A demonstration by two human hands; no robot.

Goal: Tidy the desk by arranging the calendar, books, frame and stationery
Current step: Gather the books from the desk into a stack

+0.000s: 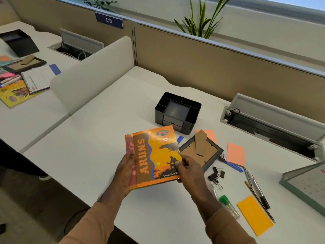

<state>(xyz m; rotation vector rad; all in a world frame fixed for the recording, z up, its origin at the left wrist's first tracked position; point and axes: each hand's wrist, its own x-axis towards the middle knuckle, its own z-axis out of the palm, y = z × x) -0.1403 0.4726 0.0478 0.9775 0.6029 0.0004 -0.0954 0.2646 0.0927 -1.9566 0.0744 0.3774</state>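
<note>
Orange notebooks (154,155): small stack, orange one on top and a pink one beneath, held above the white desk (88,138).
Left hand (125,173): fingers curled round the stack's left edge, thumb on the cover.
Right hand (187,167): pinches the lower right corner.
Doing it well: square the edges between both hands, then lay the stack flat on bare desk, clear of the clutter.
Frame (200,152): face down, just beside the right hand, partly under the stack.
Organiser (177,111): behind the stack, near.
Pens (256,187), clips (217,175), calendar (306,191): scattered off to the right.
</note>
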